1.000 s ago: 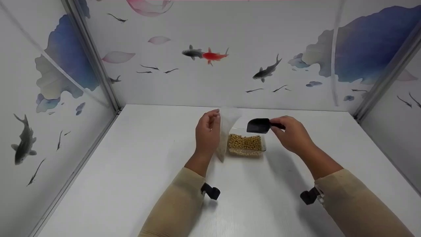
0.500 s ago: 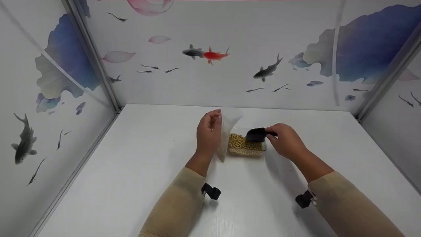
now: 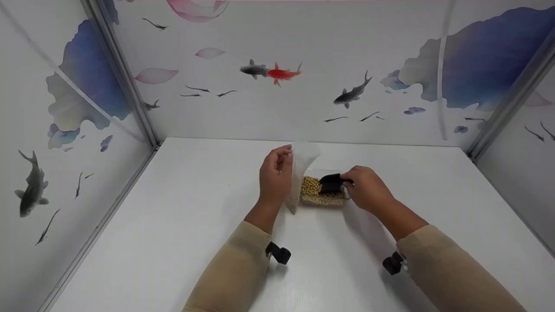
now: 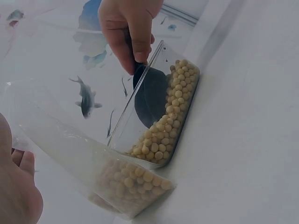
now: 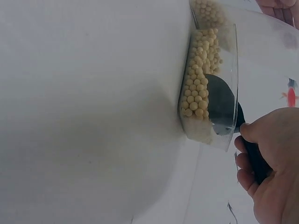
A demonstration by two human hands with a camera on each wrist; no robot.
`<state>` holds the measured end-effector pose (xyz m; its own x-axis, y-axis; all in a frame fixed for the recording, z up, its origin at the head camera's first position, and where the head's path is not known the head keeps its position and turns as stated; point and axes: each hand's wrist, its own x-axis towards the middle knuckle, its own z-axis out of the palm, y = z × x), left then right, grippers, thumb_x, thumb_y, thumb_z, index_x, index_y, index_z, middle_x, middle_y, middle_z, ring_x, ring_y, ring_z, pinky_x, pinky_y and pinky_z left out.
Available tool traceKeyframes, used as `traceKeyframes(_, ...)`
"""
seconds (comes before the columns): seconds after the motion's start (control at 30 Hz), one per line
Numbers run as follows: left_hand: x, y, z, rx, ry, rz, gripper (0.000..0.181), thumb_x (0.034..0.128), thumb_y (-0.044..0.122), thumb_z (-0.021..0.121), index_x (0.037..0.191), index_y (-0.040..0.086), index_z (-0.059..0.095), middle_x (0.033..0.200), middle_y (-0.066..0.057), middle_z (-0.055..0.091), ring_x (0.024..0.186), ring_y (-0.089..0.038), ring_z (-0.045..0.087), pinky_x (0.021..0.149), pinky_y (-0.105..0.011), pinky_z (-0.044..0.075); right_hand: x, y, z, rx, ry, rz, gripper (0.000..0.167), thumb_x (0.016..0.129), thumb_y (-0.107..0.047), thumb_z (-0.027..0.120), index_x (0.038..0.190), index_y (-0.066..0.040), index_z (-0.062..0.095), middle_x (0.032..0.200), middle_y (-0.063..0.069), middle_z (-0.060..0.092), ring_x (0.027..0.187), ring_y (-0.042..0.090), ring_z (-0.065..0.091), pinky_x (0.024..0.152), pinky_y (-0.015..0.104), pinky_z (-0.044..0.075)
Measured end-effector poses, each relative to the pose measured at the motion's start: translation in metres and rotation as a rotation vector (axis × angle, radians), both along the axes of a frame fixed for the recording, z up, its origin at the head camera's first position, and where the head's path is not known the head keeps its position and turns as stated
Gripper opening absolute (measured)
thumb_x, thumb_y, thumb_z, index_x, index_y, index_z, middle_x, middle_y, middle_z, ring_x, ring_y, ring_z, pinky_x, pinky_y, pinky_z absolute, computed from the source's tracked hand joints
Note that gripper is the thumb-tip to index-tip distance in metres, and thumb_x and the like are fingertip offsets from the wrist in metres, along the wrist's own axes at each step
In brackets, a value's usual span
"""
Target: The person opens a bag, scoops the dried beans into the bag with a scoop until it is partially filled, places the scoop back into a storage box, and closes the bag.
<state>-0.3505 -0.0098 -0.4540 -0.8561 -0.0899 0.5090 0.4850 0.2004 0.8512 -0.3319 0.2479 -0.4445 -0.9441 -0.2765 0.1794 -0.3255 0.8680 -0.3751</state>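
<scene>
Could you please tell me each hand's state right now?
Left hand: holding the tapering, translucent plastic bag.
Right hand: closed, gripping the rounded black scoop.

Your left hand [image 3: 276, 173] holds translucent plastic bag [image 3: 300, 170], tip pointing down, just left of clear rectangular container [image 3: 323, 197]. Your right hand [image 3: 368, 188] grips black scoop [image 3: 331, 183] by handle, blade covering part of yellow soybeans [image 3: 310, 186]. White tabletop [image 3: 195, 195] under container; wall panel [image 3: 269, 117] behind, painted with red fish [image 3: 283, 74].
</scene>
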Motion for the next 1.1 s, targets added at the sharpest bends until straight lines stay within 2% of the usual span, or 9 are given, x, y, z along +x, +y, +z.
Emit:
traceKeyframes(0.3, 0.000, 0.000, 0.000, 0.025, 0.004, -0.020, 0.022, 0.1129, 0.028, 0.057, 0.128, 0.015, 0.067, 0.143, 0.000, 0.068, 0.131, -0.017, 0.065, 0.112, -0.039, 0.056, -0.008, -0.016, -0.002, 0.008, -0.063, 0.014, 0.031, 0.107, -0.009, 0.064, 0.136, -0.001, 0.072, 0.130, 0.021, 0.070, 0.126, 0.040, 0.066, 0.106, 0.057, 0.056)
traceKeyframes(0.57, -0.001, 0.000, -0.001, 0.024, 0.014, -0.014, 0.021, 0.1126, 0.026, 0.057, 0.127, 0.014, 0.067, 0.142, -0.001, 0.068, 0.130, -0.018, 0.066, 0.111, -0.038, 0.056, -0.013, -0.019, -0.017, -0.093, -0.175, -0.025, 0.034, 0.110, -0.015, 0.061, 0.141, -0.004, 0.068, 0.143, 0.021, 0.065, 0.135, 0.040, 0.061, 0.111, 0.058, 0.053)
traceKeyframes(0.8, -0.002, -0.001, -0.004, 0.022, 0.025, -0.031, 0.022, 0.1135, 0.028, 0.055, 0.127, 0.015, 0.066, 0.143, 0.001, 0.067, 0.130, -0.017, 0.066, 0.112, -0.039, 0.056, -0.012, -0.020, -0.023, -0.150, -0.188, -0.058, 0.036, 0.111, -0.018, 0.059, 0.145, -0.008, 0.066, 0.149, 0.019, 0.061, 0.143, 0.041, 0.056, 0.117, 0.059, 0.049)
traceKeyframes(1.1, -0.003, -0.001, -0.005, 0.029, 0.040, -0.038, 0.022, 0.1134, 0.029, 0.055, 0.126, 0.014, 0.067, 0.142, 0.000, 0.068, 0.131, -0.019, 0.065, 0.112, -0.040, 0.056, -0.011, -0.017, -0.031, -0.247, -0.147, -0.091, 0.037, 0.111, -0.017, 0.059, 0.146, -0.010, 0.065, 0.150, 0.019, 0.061, 0.144, 0.040, 0.055, 0.119, 0.059, 0.047)
